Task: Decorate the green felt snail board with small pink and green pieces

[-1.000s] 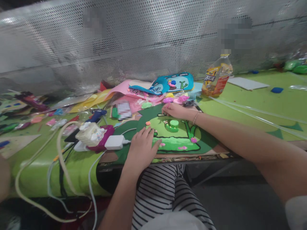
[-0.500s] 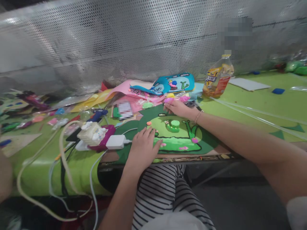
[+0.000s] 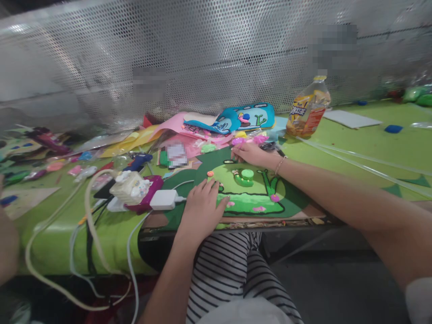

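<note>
both hands lay on the felt panel (image 3: 251, 198), whose long axis ran 9 to 3 along the table (image 3: 371, 148) edge. left hand (image 3: 201, 209), nearer, pressed open and flat at its 8 o'clock corner. right hand (image 3: 251, 153) sat at its 12 o'clock edge, fingers curled; whether it gripped anything, i could not tell. bottle (image 3: 308, 110) stood beyond at 1.

A felt panel (image 3: 249, 198) lies on the worktop (image 3: 354, 148) at the middle of its near edge. Just left of it sits a charger (image 3: 164, 200), and cables (image 3: 87, 216) hang over the near edge further left. Behind the panel lies a pouch (image 3: 236, 118). A bottle (image 3: 308, 110) stands to the right of the pouch, before the mesh screen (image 3: 202, 54).
</note>
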Motion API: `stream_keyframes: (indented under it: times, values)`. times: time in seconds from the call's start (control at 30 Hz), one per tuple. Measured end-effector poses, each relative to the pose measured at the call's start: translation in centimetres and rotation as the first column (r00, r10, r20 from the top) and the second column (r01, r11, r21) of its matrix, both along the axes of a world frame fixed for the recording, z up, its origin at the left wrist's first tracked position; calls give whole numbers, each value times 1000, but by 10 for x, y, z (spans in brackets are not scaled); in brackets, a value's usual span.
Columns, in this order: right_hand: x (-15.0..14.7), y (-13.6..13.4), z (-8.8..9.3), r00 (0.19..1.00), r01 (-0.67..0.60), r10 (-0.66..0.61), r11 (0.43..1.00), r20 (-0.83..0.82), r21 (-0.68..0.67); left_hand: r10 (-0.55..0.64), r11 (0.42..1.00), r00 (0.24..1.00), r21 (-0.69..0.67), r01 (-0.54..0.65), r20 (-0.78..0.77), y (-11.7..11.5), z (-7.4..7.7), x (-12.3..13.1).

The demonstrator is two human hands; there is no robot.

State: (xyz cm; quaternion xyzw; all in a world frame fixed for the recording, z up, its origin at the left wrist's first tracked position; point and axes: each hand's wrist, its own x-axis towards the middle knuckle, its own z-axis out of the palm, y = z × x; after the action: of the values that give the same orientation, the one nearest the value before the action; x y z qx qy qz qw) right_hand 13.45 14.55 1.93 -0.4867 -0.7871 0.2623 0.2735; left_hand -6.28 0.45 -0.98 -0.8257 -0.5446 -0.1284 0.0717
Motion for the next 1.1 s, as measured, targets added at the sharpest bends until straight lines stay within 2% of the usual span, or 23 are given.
stream_keyframes:
  times: [0.2, 0.53, 0.77, 1.1]
  values:
    - [0, 1, -2, 999, -6, 7, 1000, 38, -18, 2, 1000, 1000, 2, -2, -3, 1, 0, 0]
    - [0, 2, -1, 999, -30, 28, 996, -22, -82, -4, 1000, 1000, -2, 4, 9, 1, -1, -1]
    - [-1, -1, 1, 997, -56, 59, 997, 56, -54, 1, 1000, 1000, -4, -1, -3, 1, -1, 0]
    - [0, 1, 0, 996, -52, 56, 997, 65, -65, 6, 1000, 1000, -13, -6, -4, 0, 1, 0]
